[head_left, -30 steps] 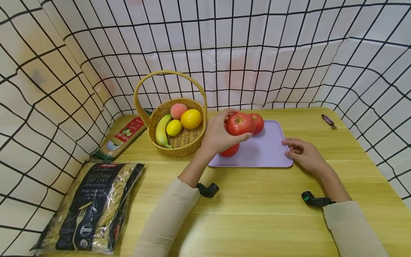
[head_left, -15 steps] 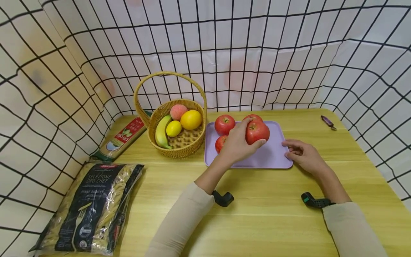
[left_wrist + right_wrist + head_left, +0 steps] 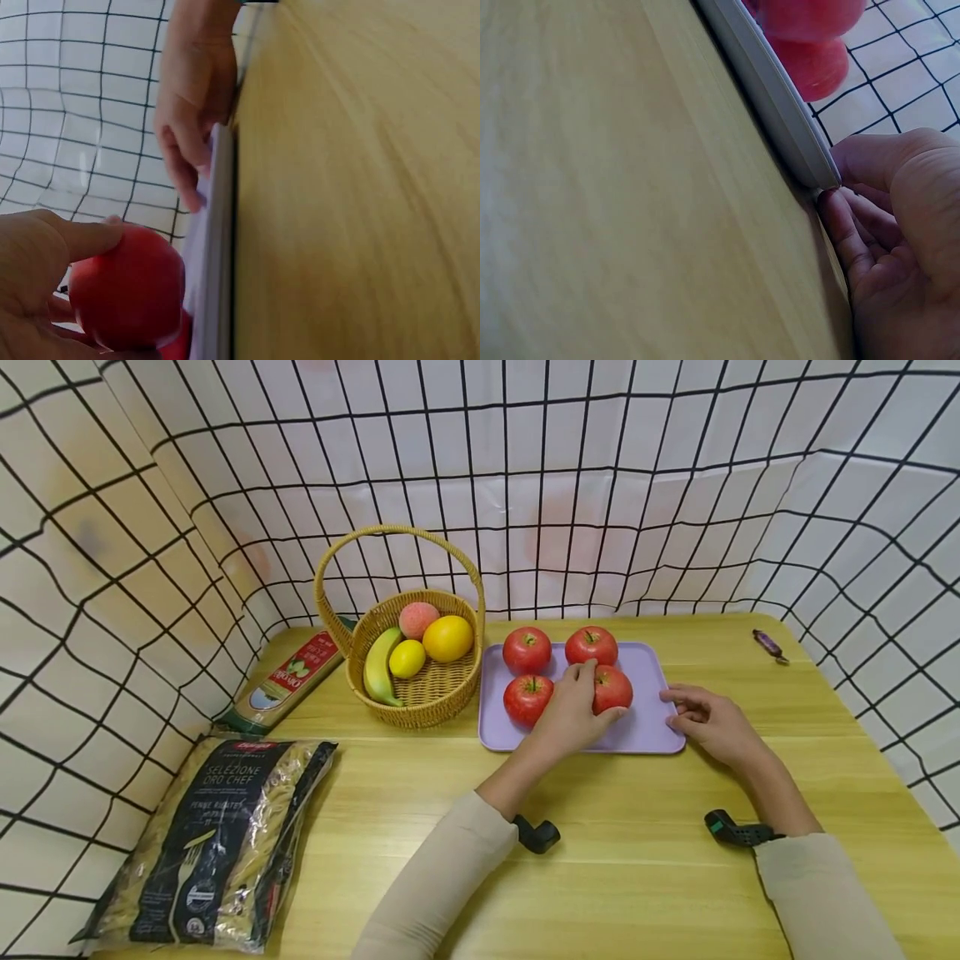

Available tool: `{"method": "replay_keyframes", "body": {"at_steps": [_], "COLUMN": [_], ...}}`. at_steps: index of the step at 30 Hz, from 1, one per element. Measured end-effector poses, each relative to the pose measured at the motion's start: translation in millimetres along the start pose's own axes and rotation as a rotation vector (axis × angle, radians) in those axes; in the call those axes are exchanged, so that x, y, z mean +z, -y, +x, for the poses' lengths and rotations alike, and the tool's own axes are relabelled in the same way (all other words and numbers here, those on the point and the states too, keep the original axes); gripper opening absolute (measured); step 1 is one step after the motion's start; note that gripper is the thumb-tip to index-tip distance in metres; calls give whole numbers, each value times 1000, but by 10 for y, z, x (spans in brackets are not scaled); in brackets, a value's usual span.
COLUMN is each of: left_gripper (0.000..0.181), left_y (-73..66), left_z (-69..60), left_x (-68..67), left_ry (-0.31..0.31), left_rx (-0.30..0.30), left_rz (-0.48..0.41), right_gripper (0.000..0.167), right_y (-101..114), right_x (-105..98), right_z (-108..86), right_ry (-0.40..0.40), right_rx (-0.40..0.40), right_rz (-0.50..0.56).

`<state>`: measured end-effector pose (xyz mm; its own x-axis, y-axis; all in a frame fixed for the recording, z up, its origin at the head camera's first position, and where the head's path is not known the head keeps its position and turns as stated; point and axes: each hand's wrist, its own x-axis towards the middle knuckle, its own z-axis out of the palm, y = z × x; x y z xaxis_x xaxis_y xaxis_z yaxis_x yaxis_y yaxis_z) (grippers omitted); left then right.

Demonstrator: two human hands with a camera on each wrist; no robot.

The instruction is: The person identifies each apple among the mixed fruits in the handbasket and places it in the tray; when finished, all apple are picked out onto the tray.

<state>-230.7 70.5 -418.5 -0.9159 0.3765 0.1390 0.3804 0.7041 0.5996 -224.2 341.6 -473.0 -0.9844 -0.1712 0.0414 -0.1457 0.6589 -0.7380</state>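
A red apple (image 3: 613,689) sits at the front of the lilac tray (image 3: 648,727), right of its middle, and my left hand (image 3: 567,714) grips it from the left. In the left wrist view, thumb and fingers curl round that apple (image 3: 131,289). Beside it on the tray are three more red apples: one back left (image 3: 527,650), one back right (image 3: 591,646) and one front left (image 3: 528,699). My right hand (image 3: 712,722) pinches the tray's right edge. The right wrist view shows its thumb and fingers at the tray rim (image 3: 780,112).
Left of the tray stands a wicker basket (image 3: 416,714) holding a banana, a peach and two yellow fruits. Farther left lie a red and green packet (image 3: 292,681) and a large bag of penne (image 3: 210,843). A small purple wrapped item (image 3: 767,645) lies at the back right.
My left hand has carried the apple rightward over the tray and lowered it to the front right spot. The other apples now show more fully. My right hand has stayed at the tray edge.
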Motion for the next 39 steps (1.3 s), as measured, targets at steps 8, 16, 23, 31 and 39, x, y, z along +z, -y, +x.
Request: {"method": "replay_keyframes", "body": {"at_steps": [8, 16, 23, 31, 39], "left_gripper": [80, 81, 82, 68, 63], "left_y": [7, 13, 39, 299, 644], "left_z": [0, -15, -81, -188, -302], "left_x": [108, 93, -25, -294, -652], "left_ry": [12, 9, 31, -93, -244], "left_rx": [-12, 15, 43, 202, 222], "left_rz": [54, 61, 9, -91, -105], "right_gripper": [43, 43, 44, 46, 52], "right_y": [-47, -8, 16, -7, 16], "right_x": [37, 19, 20, 36, 57], "right_z": [24, 12, 4, 22, 18], "right_ry": [3, -1, 10, 23, 19], "right_rx": [3, -8, -2, 16, 52], "right_rz": [-10, 4, 15, 16, 68]}}
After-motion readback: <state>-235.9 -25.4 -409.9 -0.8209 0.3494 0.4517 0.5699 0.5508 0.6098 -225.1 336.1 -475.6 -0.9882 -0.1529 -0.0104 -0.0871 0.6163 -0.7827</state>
